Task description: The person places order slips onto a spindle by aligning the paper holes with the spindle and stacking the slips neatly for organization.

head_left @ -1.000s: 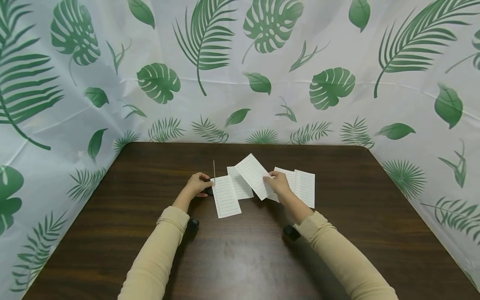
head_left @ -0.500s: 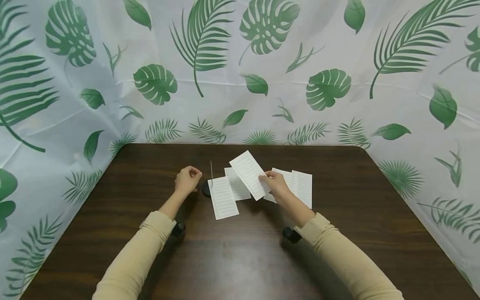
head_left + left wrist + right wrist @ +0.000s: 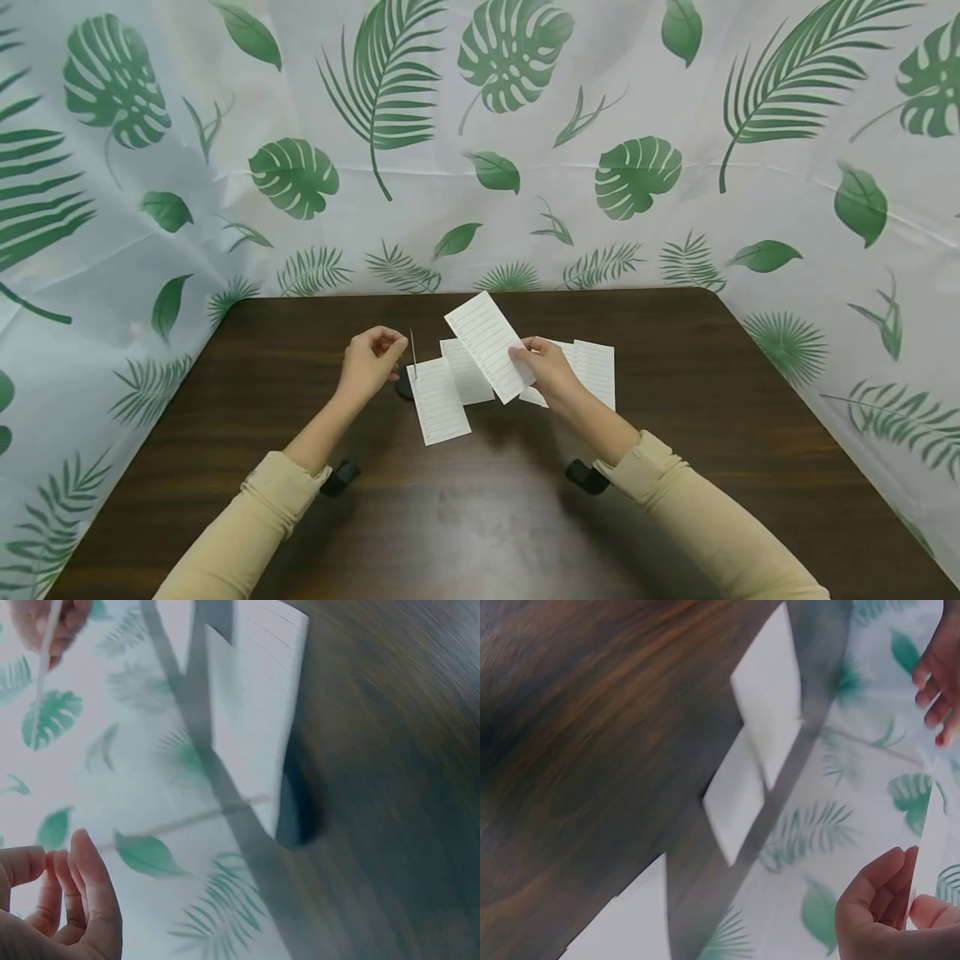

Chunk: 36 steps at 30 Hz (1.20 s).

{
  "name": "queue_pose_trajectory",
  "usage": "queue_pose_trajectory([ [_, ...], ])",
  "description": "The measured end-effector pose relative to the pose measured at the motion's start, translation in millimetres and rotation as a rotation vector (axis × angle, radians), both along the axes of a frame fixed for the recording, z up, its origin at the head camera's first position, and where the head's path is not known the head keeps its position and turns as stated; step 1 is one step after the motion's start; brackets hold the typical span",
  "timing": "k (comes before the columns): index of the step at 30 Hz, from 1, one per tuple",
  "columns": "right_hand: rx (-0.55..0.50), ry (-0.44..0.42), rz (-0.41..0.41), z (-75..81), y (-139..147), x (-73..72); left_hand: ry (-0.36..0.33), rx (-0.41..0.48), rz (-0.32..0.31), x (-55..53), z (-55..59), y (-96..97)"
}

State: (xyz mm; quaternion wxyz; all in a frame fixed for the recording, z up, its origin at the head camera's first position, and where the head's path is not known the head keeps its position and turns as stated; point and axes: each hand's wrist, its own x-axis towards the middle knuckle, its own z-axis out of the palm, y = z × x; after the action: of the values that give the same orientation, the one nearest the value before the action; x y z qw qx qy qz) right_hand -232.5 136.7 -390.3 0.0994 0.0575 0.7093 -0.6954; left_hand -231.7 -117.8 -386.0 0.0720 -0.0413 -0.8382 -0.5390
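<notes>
A thin metal spike point(image 3: 413, 354) rises from a round black base point(image 3: 404, 385), like a bill spike. It comes up through the upper left corner of a lined paper slip point(image 3: 440, 407). My left hand point(image 3: 367, 364) hovers just left of the spike, thumb and fingertips close together, with nothing visible between them. In the left wrist view, those fingers point(image 3: 94, 889) are bent loosely near the spike's tip. My right hand point(image 3: 551, 367) pinches another lined slip point(image 3: 483, 342) by its right edge, tilted above the table. The right wrist view shows this slip point(image 3: 928, 847) almost edge-on.
Behind the held slip lies another slip point(image 3: 459, 362). More slips point(image 3: 597, 372) overlap on the right, partly covered by my right hand. All lie on a dark wooden table point(image 3: 480, 517). A white leaf-patterned cloth point(image 3: 420, 192) hangs behind the table's far edge.
My left hand has let go of the slip at the spike's base and moved left of the spike. My right hand has raised its slip slightly. The whole head view has shifted a little.
</notes>
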Motion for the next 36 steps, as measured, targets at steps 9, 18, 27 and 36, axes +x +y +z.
queue_pose_trajectory([
  [9, -0.027, 0.020, 0.035, 7.3, -8.9, 19.5, -0.090, 0.138, -0.179, 11.0, 9.3, 30.9],
  [18, -0.043, 0.050, 0.053, 8.4, -16.9, 26.0, -0.079, 0.224, -0.102, 9.2, 16.4, 43.0],
  [27, 0.117, 0.107, 0.097, 5.8, -21.7, 25.8, -0.087, 0.188, -0.068, 6.4, 22.2, 36.5],
  [36, 0.181, 0.169, 0.132, 6.1, -32.5, 23.8, -0.064, 0.056, -0.057, 2.0, 29.1, 25.5],
])
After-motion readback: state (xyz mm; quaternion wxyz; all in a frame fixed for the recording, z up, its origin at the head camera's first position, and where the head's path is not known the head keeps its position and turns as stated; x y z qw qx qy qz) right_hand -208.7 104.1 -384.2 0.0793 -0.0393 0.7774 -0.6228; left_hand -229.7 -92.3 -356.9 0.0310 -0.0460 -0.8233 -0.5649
